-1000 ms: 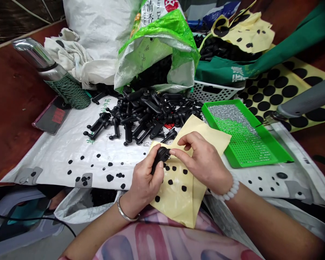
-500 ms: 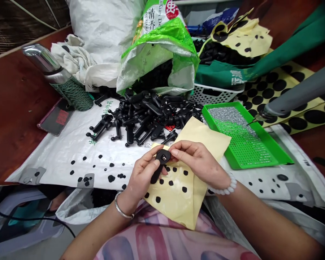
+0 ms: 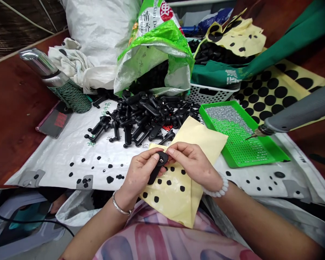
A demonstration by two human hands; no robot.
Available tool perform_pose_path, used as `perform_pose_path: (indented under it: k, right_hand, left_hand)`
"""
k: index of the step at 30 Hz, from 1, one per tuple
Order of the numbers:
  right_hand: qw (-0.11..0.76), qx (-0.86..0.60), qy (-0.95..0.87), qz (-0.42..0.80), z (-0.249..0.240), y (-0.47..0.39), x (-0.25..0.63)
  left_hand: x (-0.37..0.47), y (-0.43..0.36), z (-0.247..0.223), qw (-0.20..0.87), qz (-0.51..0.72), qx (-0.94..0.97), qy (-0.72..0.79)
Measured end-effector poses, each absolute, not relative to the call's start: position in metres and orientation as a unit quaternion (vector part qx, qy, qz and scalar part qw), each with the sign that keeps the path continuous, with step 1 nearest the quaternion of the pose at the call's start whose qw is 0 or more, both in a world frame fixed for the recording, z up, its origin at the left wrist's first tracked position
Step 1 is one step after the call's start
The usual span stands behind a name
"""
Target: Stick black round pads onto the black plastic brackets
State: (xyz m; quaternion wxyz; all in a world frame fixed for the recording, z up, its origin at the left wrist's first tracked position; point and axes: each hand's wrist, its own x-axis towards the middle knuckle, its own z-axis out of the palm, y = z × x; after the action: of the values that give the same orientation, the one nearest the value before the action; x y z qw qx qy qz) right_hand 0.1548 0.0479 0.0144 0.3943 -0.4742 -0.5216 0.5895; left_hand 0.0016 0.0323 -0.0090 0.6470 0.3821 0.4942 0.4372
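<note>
the left hand (image 3: 141,169) grips a black plastic arm (image 3: 155,174) between thumb and fingers, its round end turned up with a small metal piece showing at the middle. the right hand (image 3: 191,162) has thumb and forefinger together at the edge of that round end, though i cannot tell whether they pinch it. the arm is held above a yellow backing sheet (image 3: 171,207) bearing black dots, at the front edge of the white-covered desk (image 3: 54,159). just behind lies a heap of similar black arms (image 3: 143,115). to the right sits a green tray (image 3: 274,154) with small metal pins (image 3: 229,115), and the tip of a grey electric screwdriver (image 3: 292,112) hangs over it. a flask (image 3: 67,92) stands far left, beside a phone (image 3: 50,122).
</note>
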Motion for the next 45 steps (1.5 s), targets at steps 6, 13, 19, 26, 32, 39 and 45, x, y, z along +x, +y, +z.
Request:
perform_pose_path:
  k: [6,13,19,26,32,39,45]
  right_hand:
    - [0.364,-0.496,-0.573,0.541,0.009,0.056,0.153]
    - [0.335,-0.469,-0.565,0.591,0.010,0.067,0.157]
    - [0.373,-0.447,-0.589,0.560,0.004,0.053,0.150]
    - [0.318,-0.430,-0.698,0.476,0.008,0.038,0.135]
    - [0.352,-0.423,-0.707,0.443,0.009,0.054,0.157]
    - [0.285,-0.453,-0.824,0.185,0.009,0.043,0.199]
    - [0.070,-0.266,-0.949,0.151,0.003,-0.012,0.212]
  left_hand:
    - [0.007,0.033,-0.008,0.638,0.427,0.380,0.516]
    - [0.001,0.040,-0.008,0.680,0.427,0.350,0.482]
    - [-0.002,0.038,-0.008,0.692,0.451,0.330,0.458]
    - [-0.015,0.017,-0.008,0.621,0.438,0.388,0.521]
    - [-0.090,-0.027,-0.010,0.594,0.443,0.364,0.564]
    - [-0.179,-0.064,-0.071,0.447,0.348,0.317,0.760]
    - [-0.204,-0.041,-0.126,0.249,0.127,0.431,0.858]
